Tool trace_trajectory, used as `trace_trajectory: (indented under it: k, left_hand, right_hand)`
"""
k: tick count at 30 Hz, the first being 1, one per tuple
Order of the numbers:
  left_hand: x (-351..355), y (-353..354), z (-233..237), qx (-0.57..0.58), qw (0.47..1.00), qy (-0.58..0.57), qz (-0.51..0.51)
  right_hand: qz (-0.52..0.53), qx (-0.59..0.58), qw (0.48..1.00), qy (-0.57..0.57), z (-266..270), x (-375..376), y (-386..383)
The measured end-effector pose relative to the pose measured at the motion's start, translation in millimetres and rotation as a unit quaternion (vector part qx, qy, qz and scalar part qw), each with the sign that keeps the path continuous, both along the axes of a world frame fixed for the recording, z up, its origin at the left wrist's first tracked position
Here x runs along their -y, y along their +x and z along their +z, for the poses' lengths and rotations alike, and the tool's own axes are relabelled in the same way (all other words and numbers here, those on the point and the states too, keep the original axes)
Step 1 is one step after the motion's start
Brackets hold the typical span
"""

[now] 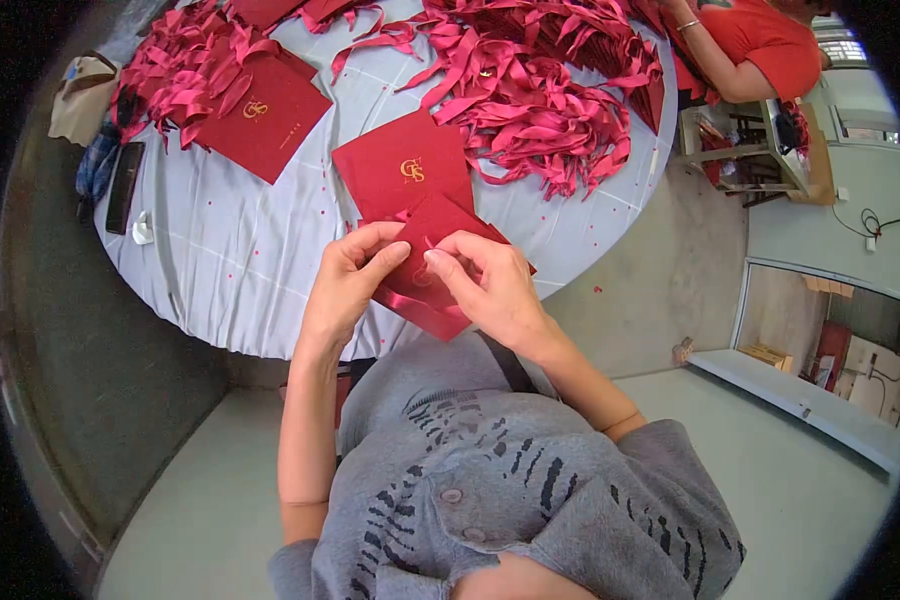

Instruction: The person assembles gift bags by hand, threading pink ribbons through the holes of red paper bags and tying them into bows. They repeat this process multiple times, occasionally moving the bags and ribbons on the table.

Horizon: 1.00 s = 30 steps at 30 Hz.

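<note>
Close to the table's near edge, my left hand (355, 275) pinches the upper left part of a red card or bag (440, 312) with a pink ribbon hanging across its lower part. My right hand (485, 285) has thumb and forefinger pressed together at a short bit of ribbon on the same red piece. The two hands are a little apart, and the fingers partly cover a gold mark. Just beyond lies a flat red piece (378, 165) with a gold logo.
Red pieces with ribbons (252, 110) lie at the back left, and a ribbon heap (550, 125) at the back right of the round table (210, 265). A phone-like black object (124, 188) lies at the left edge. Another person (755, 50) in red is at the upper right.
</note>
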<state>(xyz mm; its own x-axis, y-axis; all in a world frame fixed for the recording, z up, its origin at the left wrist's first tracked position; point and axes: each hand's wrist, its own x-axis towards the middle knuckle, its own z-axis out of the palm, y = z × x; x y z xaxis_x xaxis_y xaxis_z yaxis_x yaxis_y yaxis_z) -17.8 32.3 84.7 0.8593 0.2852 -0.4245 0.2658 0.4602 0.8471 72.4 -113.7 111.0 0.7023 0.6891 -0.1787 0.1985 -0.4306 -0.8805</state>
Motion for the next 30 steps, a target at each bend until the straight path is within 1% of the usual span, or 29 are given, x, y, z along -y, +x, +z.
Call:
trace_trajectory:
  k: [2, 4, 6, 9, 10, 12, 13, 14, 16, 17, 18, 20, 21, 23, 24, 25, 27, 29, 30]
  left_hand:
    - [1, -1, 1, -0.005, 1.0, 0.029, 0.004]
    - [3, -1, 4, -0.004, 0.999, 0.052, 0.001]
    - [7, 0, 6, -0.001, 0.997, 0.075, -0.001]
    - [12, 0, 8, 0.009, 0.984, 0.179, 0.016]
    - [14, -1, 9, 0.011, 0.984, 0.18, 0.014]
    - [17, 0, 10, 0.02, 0.969, 0.245, 0.018]
    - [20, 0, 6, 0.047, 0.954, 0.293, 0.035]
    - [21, 1, 8, 0.05, 0.954, 0.293, 0.033]
    - [24, 1, 14, 0.037, 0.912, 0.408, 0.012]
    - [25, 2, 14, 0.076, 0.885, 0.46, 0.012]
    - [25, 2, 17, 0.085, 0.866, 0.493, 0.001]
    - [25, 1, 20, 0.093, 0.824, 0.558, -0.034]
    - [26, 1, 21, 0.099, 0.823, 0.558, -0.034]
    - [26, -1, 23, 0.095, 0.798, 0.59, -0.081]
    - [27, -2, 23, 0.088, 0.793, 0.597, -0.086]
    - [27, -3, 24, 0.082, 0.787, 0.605, -0.09]
    - [27, -5, 21, 0.082, 0.778, 0.617, -0.085]
    - [25, -10, 18, 0.065, 0.779, 0.617, -0.098]
    - [26, -12, 16, 0.059, 0.779, 0.617, -0.097]
  right_hand:
    - [-0.005, -0.013, 1.0, -0.001, -1, -1, -2]
    - [-0.017, 0.016, 0.999, 0.033, -2, -3, -2]
    - [-0.018, 0.023, 0.999, 0.028, 0, -3, -1]
    - [-0.02, 0.029, 0.999, 0.03, -3, -2, 0]
    - [-0.02, 0.01, 0.999, 0.03, -5, 0, 0]
    - [-0.022, -0.005, 0.999, 0.022, -3, 2, 0]
    - [-0.024, -0.003, 1.0, 0.013, 0, 2, 1]
    - [-0.026, 0.009, 1.0, 0.013, -4, 2, 1]
    - [-0.021, 0.007, 1.0, 0.011, -6, 3, 2]
    - [-0.014, 0.005, 1.0, 0.009, -6, 4, 3]
    - [-0.002, 0.033, 0.999, -0.005, -5, 4, 4]
    - [0.021, 0.117, 0.993, 0.013, -6, 3, 5]
    - [0.027, 0.097, 0.995, -0.001, -4, 4, 6]
    - [0.036, 0.081, 0.996, 0.002, -5, 1, 9]
    - [0.048, 0.061, 0.997, 0.006, -7, 1, 10]
    - [0.058, 0.011, 0.998, 0.003, -10, 2, 11]
    - [0.039, -0.01, 0.999, 0.03, -23, 2, 4]
    - [0.049, -0.008, 0.998, 0.045, -30, 3, 2]
    - [0.06, 0.02, 0.998, 0.016, -24, 4, 1]
